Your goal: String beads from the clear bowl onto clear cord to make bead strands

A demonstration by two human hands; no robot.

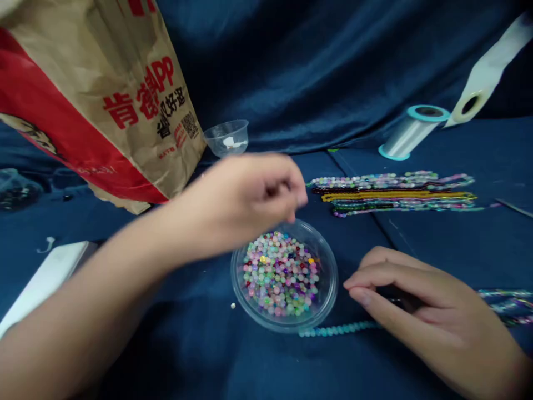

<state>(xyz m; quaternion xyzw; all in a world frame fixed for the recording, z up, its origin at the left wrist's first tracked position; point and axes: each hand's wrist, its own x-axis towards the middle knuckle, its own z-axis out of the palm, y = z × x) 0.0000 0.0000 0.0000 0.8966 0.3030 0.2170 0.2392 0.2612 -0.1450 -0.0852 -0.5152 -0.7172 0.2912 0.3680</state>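
Note:
A round clear plastic bowl (331,294) full of mixed small round beads (278,278) stands on the dark blue cloth. Above its far rim is my left hand (258,200), somewhat blurred, with thumb and fingers pinched together. Just right of the bowl, my right hand (420,305) also pinches thumb against fingertips. Whatever either pinch holds is too small or hidden to make out. A strand of light blue beads (337,329) lies along the bowl's near edge and runs under my right hand. One loose pale bead (232,305) rests left of the bowl.
Several bead strands (400,195) lie behind my right hand; more strands (510,305) show at the right edge. A spool of clear thread (412,133) and a tape roll (470,105) stand behind. Left are a paper bag (125,100), a small clear bowl (227,136) and a white box (45,278).

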